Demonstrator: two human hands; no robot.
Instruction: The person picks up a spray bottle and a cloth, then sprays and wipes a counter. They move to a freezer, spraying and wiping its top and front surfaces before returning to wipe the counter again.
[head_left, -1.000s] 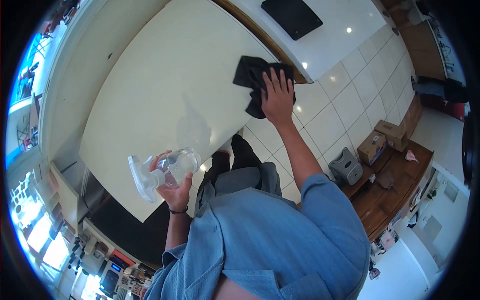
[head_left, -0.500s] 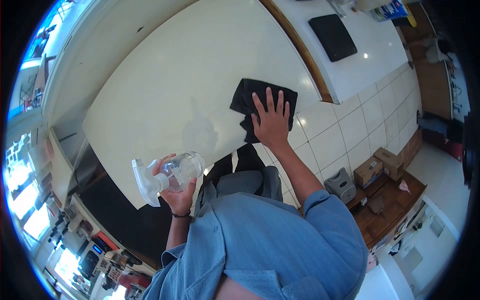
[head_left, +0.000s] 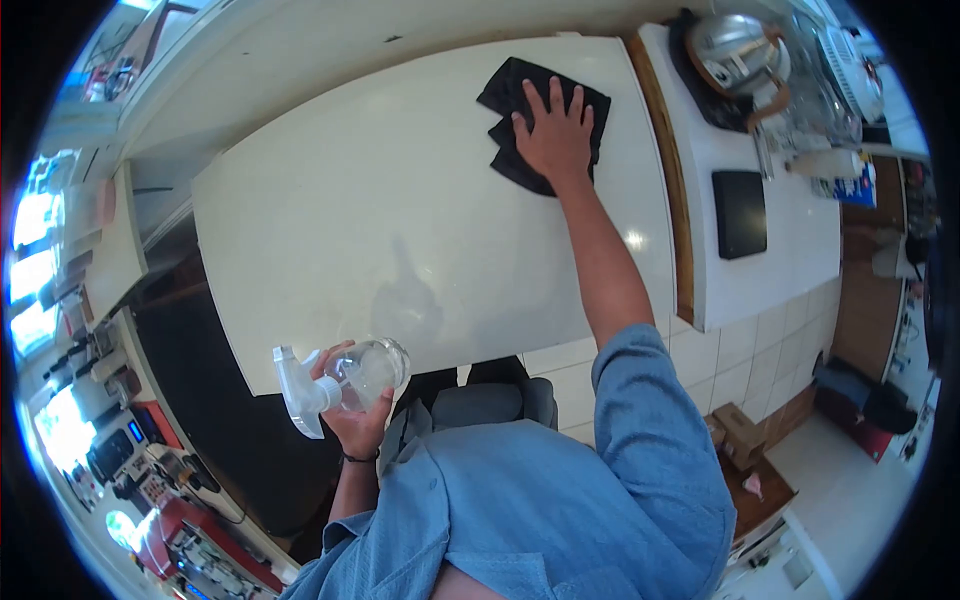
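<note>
My left hand (head_left: 352, 425) is closed around a clear spray bottle (head_left: 372, 376) with a white trigger head (head_left: 298, 392). The bottle lies tilted on its side in the grip, just off the near edge of the white table (head_left: 330, 210), its trigger head pointing left. On the far right part of the table, my right hand (head_left: 557, 138) presses flat with fingers spread on a folded black cloth (head_left: 516, 165). Part of the cloth is hidden beneath the palm.
Right of the table, past a wooden edge strip (head_left: 662, 140), a white counter (head_left: 690, 215) holds a flat black object (head_left: 740, 214) and a kettle (head_left: 735, 55). A grey seat (head_left: 480, 405) is close to my body. Cardboard boxes (head_left: 740, 437) stand at lower right.
My right hand has slid the black cloth from the near edge toward the far side of the table. My left hand still holds the spray bottle. The view has shifted, showing more of the counter.
</note>
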